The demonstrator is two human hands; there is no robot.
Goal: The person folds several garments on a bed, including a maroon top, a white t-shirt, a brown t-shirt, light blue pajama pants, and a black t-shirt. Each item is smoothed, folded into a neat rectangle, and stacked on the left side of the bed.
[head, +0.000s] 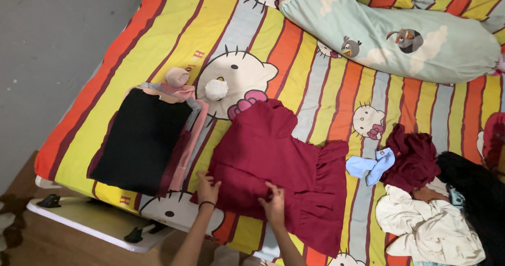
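No packages, labels, signs or screens show anywhere in this view; around the fingers there is only cloth and bedding.
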